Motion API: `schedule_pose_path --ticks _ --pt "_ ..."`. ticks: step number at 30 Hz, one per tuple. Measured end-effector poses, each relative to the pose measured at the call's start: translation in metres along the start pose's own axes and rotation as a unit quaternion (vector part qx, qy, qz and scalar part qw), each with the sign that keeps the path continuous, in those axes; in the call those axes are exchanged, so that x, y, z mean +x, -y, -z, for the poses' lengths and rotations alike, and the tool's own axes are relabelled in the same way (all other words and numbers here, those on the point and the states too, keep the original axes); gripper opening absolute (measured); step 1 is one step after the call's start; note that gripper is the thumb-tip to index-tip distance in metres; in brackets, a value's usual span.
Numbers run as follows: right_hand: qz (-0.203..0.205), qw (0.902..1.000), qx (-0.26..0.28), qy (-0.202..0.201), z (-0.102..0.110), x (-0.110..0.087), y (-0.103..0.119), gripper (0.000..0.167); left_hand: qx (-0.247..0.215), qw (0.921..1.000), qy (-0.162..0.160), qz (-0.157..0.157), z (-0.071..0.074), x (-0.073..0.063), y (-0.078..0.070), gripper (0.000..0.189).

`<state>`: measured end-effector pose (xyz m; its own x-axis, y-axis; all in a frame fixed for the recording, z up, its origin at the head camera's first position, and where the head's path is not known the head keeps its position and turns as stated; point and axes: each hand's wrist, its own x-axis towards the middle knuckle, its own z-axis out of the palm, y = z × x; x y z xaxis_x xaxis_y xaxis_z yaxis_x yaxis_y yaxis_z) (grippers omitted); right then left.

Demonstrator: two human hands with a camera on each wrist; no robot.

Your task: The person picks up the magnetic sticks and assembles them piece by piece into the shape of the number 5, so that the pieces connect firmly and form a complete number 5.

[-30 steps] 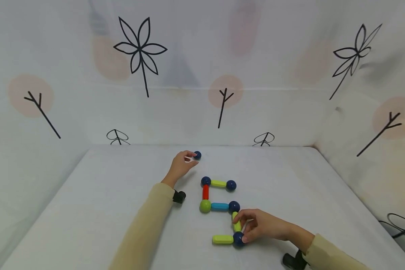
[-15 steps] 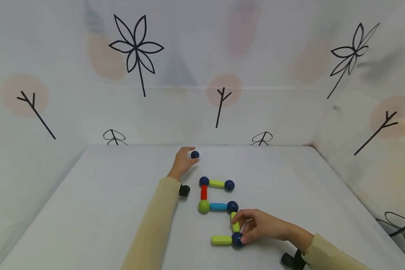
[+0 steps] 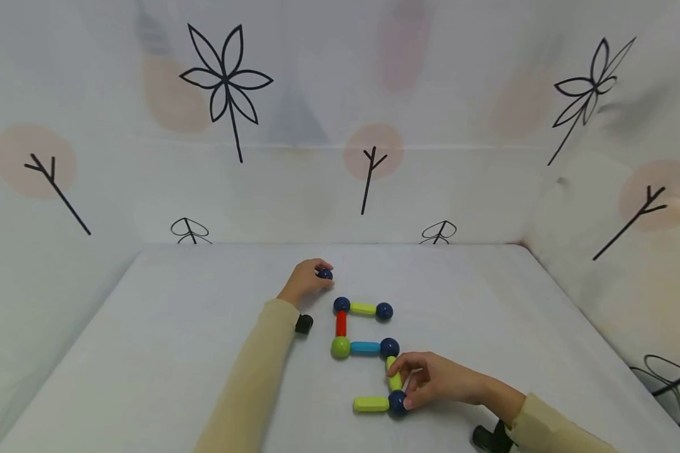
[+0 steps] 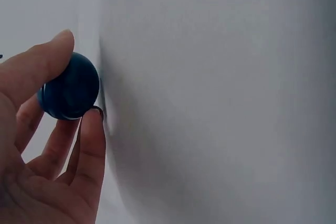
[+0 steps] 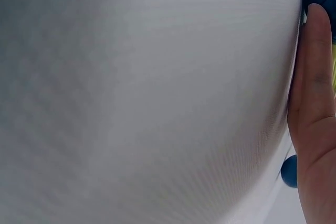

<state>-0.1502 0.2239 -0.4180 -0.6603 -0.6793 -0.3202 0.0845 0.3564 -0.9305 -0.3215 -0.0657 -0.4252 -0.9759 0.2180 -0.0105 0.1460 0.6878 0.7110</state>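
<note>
Beyond the joined pieces, my left hand (image 3: 305,279) holds a dark blue ball (image 3: 325,274) between thumb and fingers. In the left wrist view the ball (image 4: 73,85) sits against the thumb and fingertips. My right hand (image 3: 447,377) reaches over the lower right of the figure, thumb on a blue ball (image 3: 396,404) and index finger on the upright yellow-green rod (image 3: 393,374). A second yellow-green rod (image 3: 371,404) points left from that ball. Above are a blue rod (image 3: 365,348), a green ball (image 3: 340,347) and a red rod (image 3: 341,324), joined in a winding line.
At the figure's top, a blue ball (image 3: 342,305) and a yellow-green rod (image 3: 362,309) lead to another blue ball (image 3: 384,311). Everything lies on a white-covered table (image 3: 164,352), with patterned white cloth walls (image 3: 306,189) behind and at the sides.
My left hand first spread its fingers wider around the loose blue ball, then closed them on it and drew it slightly nearer. The right hand and the joined pieces stay in place.
</note>
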Motion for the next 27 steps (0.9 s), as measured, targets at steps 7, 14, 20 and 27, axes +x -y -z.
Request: schedule_pose_path --ticks 7,14,20,27 --pt "-0.002 1.0000 -0.006 0.000 0.000 0.001 0.001 0.042 -0.031 0.9993 0.020 -0.007 0.019 -0.030 0.000 0.036" --pt "-0.005 1.0000 -0.004 -0.001 0.000 0.001 0.002 0.043 -0.053 0.9975 0.036 -0.029 0.029 -0.073 -0.001 0.035" --pt "-0.002 1.0000 -0.003 -0.001 0.000 0.001 0.000 0.044 -0.073 0.9909 0.066 -0.092 0.023 -0.100 -0.007 0.033" --pt "-0.004 1.0000 -0.007 0.000 -0.001 0.002 0.001 0.044 -0.108 0.9812 0.116 -0.111 0.015 -0.123 -0.012 0.031"
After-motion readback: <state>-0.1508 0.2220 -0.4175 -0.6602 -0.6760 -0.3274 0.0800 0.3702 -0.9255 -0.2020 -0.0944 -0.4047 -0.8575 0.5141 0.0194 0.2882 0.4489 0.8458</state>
